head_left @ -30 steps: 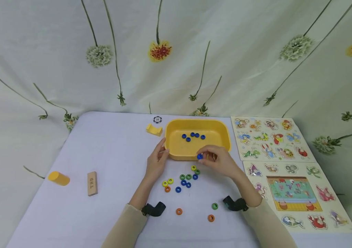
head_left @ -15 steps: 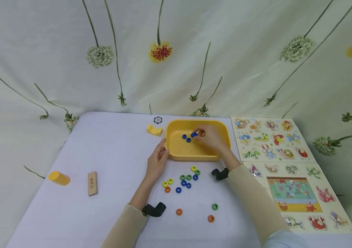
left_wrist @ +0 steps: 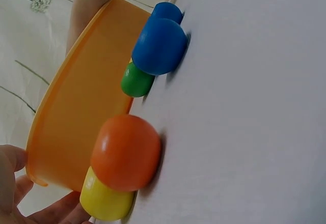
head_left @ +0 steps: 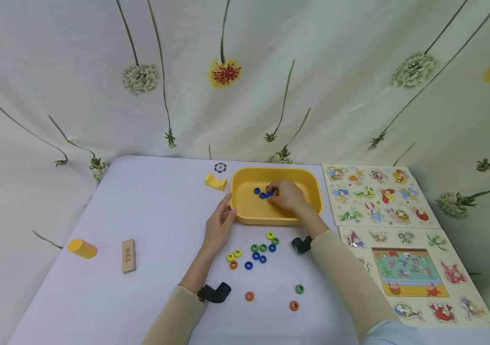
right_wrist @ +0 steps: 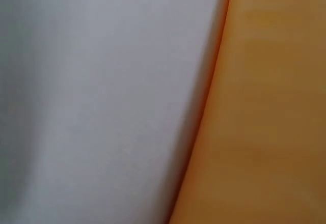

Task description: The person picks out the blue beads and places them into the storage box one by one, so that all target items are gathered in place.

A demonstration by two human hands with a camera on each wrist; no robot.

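"White bench. Biggest things on it?"

"Two picture boards at the right. Then the yellow tray, far side of the bench, long axis running left to right."

"Hands?"

"Left hand rests against the tray's near left corner, fingers stretched along its side, not wrapped round. Right hand is over the tray, fingers curled, tips at a blue bead. Pinched or merely touched: cannot tell."

"Which relation counts?"

"That bead against its neighbours, I'd judge. It lies inside the tray, left of the right palm, at the fingertips; other blue beads sit just left of it. Round, so no long axis to read. Right hand clearly nearer; left is outside the wall."

"Loose ones?"

"Near side of the tray, toward the person from the right grip: loose blue beads, with green beads, yellow beads and orange beads."

"Do the views differ?"

"Yes. Only the head view shows the blue beads in the tray. Left wrist view adds the tray's outer wall, and the bulging sides of beads seen low. Right wrist: bench and yellow tray surface, no hand, no bead."
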